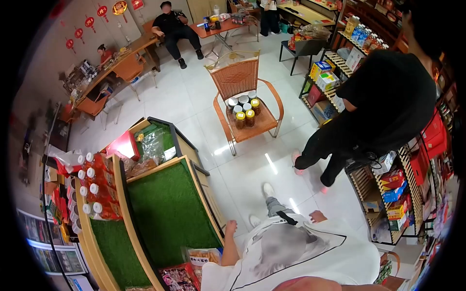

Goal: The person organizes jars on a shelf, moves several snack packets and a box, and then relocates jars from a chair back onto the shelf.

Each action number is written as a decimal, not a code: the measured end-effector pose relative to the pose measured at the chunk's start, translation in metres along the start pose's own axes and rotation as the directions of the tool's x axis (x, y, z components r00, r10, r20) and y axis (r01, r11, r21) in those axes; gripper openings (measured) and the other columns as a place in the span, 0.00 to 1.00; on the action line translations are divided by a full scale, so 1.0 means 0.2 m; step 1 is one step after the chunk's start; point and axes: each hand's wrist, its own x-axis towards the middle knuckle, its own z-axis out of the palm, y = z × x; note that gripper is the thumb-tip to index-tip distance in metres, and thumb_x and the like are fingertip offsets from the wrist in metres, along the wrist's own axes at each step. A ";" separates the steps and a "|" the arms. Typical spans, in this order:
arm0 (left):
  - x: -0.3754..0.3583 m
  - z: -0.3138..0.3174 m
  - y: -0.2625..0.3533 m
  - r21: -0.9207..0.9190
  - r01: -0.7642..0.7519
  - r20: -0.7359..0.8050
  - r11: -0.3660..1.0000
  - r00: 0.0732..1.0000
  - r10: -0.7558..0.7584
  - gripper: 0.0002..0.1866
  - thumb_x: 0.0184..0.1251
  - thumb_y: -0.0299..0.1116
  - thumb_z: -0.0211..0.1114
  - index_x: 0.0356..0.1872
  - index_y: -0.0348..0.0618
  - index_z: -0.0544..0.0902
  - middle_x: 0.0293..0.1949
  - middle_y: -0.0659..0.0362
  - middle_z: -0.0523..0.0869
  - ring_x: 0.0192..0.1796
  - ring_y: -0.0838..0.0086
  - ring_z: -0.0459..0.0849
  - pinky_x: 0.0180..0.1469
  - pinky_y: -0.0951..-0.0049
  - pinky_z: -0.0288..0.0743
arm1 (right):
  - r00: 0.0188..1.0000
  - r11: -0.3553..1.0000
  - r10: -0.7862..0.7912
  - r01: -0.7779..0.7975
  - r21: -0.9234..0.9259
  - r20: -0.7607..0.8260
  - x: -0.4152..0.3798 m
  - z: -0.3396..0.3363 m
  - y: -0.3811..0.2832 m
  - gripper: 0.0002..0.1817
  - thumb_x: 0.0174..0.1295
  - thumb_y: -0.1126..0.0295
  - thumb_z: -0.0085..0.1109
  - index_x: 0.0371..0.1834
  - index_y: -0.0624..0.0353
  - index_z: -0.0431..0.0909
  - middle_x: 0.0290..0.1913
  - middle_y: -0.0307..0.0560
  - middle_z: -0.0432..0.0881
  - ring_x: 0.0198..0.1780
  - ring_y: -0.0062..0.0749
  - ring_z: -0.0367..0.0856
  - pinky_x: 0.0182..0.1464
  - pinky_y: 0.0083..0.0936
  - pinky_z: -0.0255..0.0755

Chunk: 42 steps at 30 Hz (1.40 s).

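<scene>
I look down along my own white shirt (pixel 310 252) to my grey trouser leg and white shoes (pixel 268 190) on the tiled floor. My left hand (pixel 231 226) hangs curled into a loose fist with nothing in it, right beside the wooden edge of a display stand (pixel 204 194) lined with green turf (pixel 165 208). My right hand (pixel 318 216) hangs at my other side, holding nothing, fingers slightly apart. Snack packets (pixel 201 257) lie on the turf just below my left forearm.
A wicker chair (pixel 238 77) ahead holds several lidded jars (pixel 245 114). A person in black (pixel 383 97) bends at the goods shelves (pixel 393 194) on the right. Red packs with white-capped bottles (pixel 94 189) fill the stand's left side. Other people sit at tables at the back.
</scene>
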 end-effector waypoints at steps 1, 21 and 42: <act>0.00 0.01 0.05 -0.006 -0.015 -0.029 1.000 0.999 0.014 0.19 0.65 0.45 0.54 0.47 0.42 0.77 0.38 0.58 0.82 0.33 0.71 0.78 0.31 0.67 0.72 | 0.979 0.926 -0.195 0.162 -0.342 -0.065 0.06 0.10 0.18 0.22 0.56 0.55 0.64 0.50 0.54 0.79 0.40 0.48 0.86 0.37 0.42 0.85 0.39 0.41 0.79; 0.30 0.24 0.88 -0.055 -0.211 -0.394 0.976 0.903 0.172 0.19 0.65 0.42 0.59 0.52 0.40 0.79 0.46 0.48 0.86 0.51 0.60 0.84 0.54 0.66 0.75 | 0.997 0.699 0.026 -0.072 0.712 0.076 1.21 -1.56 -0.93 0.17 0.65 0.56 0.54 0.50 0.54 0.74 0.37 0.45 0.81 0.32 0.29 0.81 0.30 0.25 0.74; -0.61 0.79 -0.55 -0.857 -0.095 -0.493 0.507 0.441 -0.750 0.18 0.60 0.44 0.58 0.46 0.44 0.81 0.45 0.47 0.85 0.51 0.54 0.82 0.53 0.60 0.76 | 0.773 0.950 -0.222 0.308 -0.045 0.595 1.46 -0.87 -2.18 0.22 0.62 0.53 0.55 0.55 0.54 0.71 0.43 0.50 0.82 0.37 0.37 0.82 0.38 0.34 0.77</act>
